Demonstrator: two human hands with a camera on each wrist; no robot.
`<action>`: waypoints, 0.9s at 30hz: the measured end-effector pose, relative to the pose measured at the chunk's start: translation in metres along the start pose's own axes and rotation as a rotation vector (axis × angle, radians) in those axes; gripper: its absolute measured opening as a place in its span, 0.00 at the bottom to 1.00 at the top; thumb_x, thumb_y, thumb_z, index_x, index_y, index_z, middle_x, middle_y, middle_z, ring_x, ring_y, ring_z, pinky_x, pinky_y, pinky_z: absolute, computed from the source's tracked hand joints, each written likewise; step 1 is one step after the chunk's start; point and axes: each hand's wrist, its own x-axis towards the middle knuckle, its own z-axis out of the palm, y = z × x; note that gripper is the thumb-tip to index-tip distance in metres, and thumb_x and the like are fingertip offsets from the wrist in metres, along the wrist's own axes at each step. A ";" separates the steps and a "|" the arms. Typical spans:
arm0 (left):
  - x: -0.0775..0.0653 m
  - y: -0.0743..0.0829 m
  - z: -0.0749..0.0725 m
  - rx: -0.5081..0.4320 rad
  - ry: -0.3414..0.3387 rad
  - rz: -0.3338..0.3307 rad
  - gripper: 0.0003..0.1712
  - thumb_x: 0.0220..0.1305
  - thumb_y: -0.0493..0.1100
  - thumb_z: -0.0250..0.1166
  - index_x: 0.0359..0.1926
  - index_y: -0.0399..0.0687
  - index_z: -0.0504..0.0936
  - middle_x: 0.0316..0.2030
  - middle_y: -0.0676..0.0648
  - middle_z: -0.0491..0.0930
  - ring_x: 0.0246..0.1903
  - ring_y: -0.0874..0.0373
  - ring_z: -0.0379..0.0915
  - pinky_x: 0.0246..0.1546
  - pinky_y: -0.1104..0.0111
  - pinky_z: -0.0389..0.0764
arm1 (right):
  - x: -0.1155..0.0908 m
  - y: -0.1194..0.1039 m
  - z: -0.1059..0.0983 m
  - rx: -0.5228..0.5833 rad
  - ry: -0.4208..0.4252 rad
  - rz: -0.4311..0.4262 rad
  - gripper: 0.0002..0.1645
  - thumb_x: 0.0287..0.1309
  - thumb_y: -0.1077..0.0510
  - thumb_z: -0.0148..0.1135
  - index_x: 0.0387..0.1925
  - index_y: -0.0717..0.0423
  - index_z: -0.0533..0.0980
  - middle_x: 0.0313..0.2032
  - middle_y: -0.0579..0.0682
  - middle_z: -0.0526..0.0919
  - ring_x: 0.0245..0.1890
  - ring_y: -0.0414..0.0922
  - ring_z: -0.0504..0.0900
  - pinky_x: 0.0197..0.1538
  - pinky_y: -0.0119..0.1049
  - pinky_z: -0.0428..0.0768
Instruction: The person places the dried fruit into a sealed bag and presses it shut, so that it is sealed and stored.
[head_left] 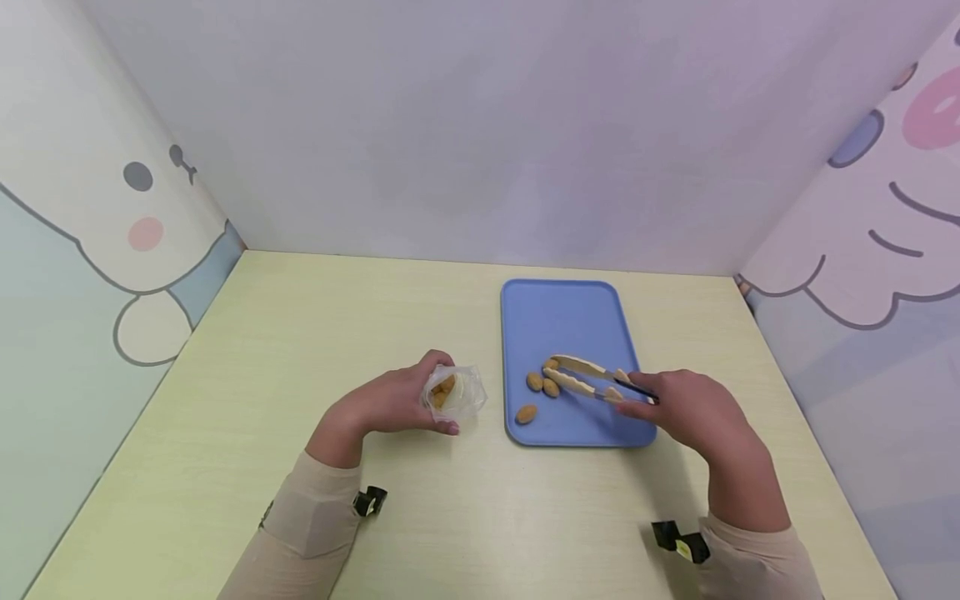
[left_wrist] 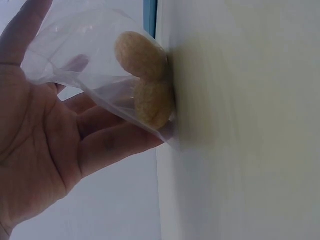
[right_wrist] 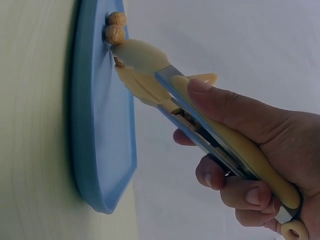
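Observation:
My left hand [head_left: 390, 400] holds a clear plastic bag [head_left: 468, 392] between thumb and fingers, its mouth spread. Inside lie brown oval, walnut-like pieces [left_wrist: 142, 55]; two show through the film in the left wrist view. My right hand [head_left: 693, 408] grips cream-tipped tongs [right_wrist: 215, 125] by the handles, thumb on one arm and fingers curled round the other. Their tips reach down over the blue tray [head_left: 570, 308], on either side of one brown piece [head_left: 551, 364]. Whether they squeeze it is unclear. Several more pieces [head_left: 527, 413] lie on the tray's left part.
The tray sits on a pale wood table [head_left: 360, 317], right of the bag. A plain wall [head_left: 480, 150] rises behind the table. Side walls with cartoon figures [head_left: 138, 233] flank it. Black straps [head_left: 370, 500] are on both sleeves.

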 end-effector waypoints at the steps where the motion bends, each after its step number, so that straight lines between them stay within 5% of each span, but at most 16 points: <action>1: 0.000 0.000 0.000 -0.003 0.000 -0.001 0.50 0.41 0.72 0.75 0.61 0.69 0.58 0.35 0.52 0.76 0.31 0.58 0.73 0.38 0.63 0.72 | 0.000 0.000 0.000 0.000 0.009 -0.004 0.48 0.52 0.22 0.57 0.64 0.49 0.74 0.31 0.49 0.82 0.25 0.43 0.71 0.27 0.38 0.67; 10: 0.000 -0.001 0.000 -0.006 0.003 -0.001 0.50 0.41 0.71 0.75 0.61 0.69 0.58 0.35 0.52 0.76 0.31 0.57 0.73 0.37 0.63 0.72 | -0.003 0.001 -0.001 0.022 0.120 -0.034 0.43 0.54 0.28 0.62 0.64 0.49 0.74 0.18 0.43 0.69 0.20 0.41 0.67 0.25 0.36 0.63; 27: 0.001 -0.001 0.000 -0.015 -0.004 -0.006 0.51 0.40 0.72 0.75 0.61 0.69 0.58 0.35 0.52 0.76 0.30 0.57 0.73 0.37 0.63 0.72 | -0.010 -0.005 -0.004 -0.004 0.328 -0.137 0.35 0.55 0.34 0.66 0.60 0.47 0.78 0.22 0.35 0.72 0.18 0.35 0.65 0.23 0.34 0.64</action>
